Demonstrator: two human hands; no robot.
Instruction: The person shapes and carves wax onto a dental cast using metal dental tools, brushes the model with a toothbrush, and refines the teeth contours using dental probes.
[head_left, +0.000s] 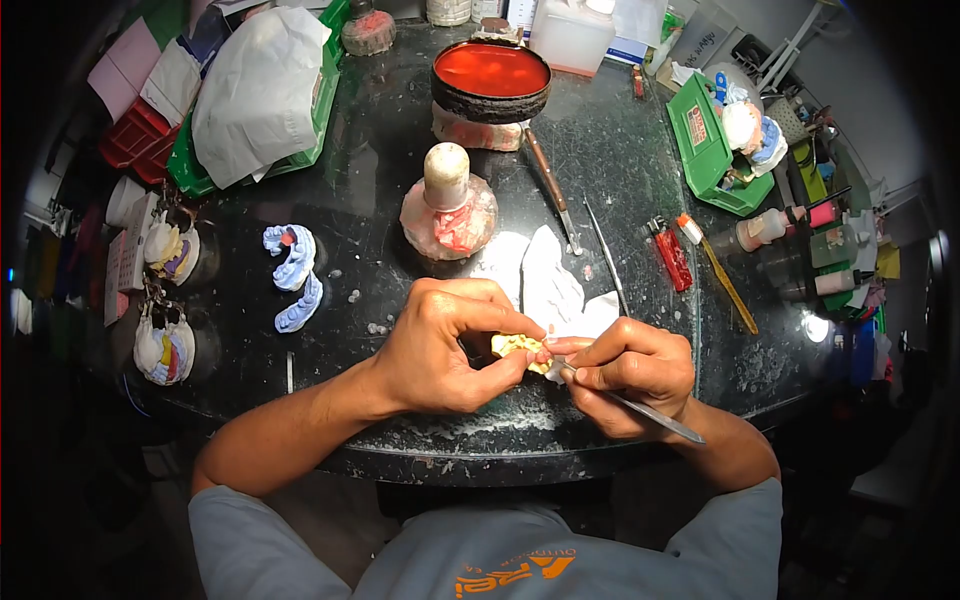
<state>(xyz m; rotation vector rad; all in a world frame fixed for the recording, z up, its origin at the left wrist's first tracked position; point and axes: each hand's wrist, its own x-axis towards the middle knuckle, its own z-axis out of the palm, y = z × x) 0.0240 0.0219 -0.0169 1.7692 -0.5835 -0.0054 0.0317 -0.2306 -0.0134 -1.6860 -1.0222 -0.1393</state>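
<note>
My left hand (450, 345) pinches a small yellow dental cast (512, 345) between thumb and fingers, close to the table's front edge. A bit of pink material shows on the cast near my fingertips. My right hand (635, 375) grips a slim metal dental carving tool (655, 415), its tip at the cast's right side and its flat end pointing down to the right. My right index finger reaches over to the cast. Just behind my hands lies a crumpled white tissue (552, 280). Fingers partly cover the cast, so its full shape is hidden.
Behind stand an alcohol burner (448, 205) and a black pan of red wax (490, 75). A wax knife (550, 185), metal probe (603, 250), red lighter (671, 258) and toothbrush (718, 270) lie right. Blue casts (292, 262), articulated models (165, 345) and green boxes (705, 150) sit around.
</note>
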